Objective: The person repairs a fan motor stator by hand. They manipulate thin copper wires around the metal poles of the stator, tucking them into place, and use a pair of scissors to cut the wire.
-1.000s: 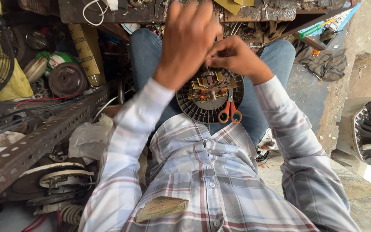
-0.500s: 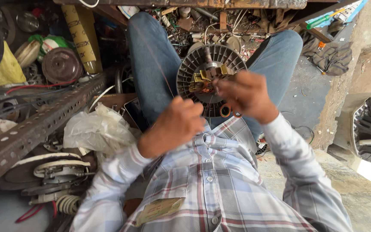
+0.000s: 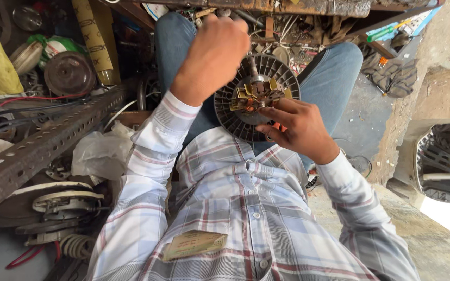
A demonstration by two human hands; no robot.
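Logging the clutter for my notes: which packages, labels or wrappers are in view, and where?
Tall yellow tube with dark repeated lettering: upper left, leaning upright.
Green-and-white plastic packet: left of it, crumpled.
Folded tan paper slip: in the plaid shirt's chest pocket.
Crumpled clear plastic bag: beside the left sleeve.

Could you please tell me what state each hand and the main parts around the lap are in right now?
left hand: raised over the motor, closed; what it holds is hidden.
right hand: fingers touching the motor's near edge.
round finned motor part: resting on the lap, copper windings exposed, shaft pointing up.
perforated metal bar: lying slanted, rusty.
white plastic bag: crumpled beside the bar.
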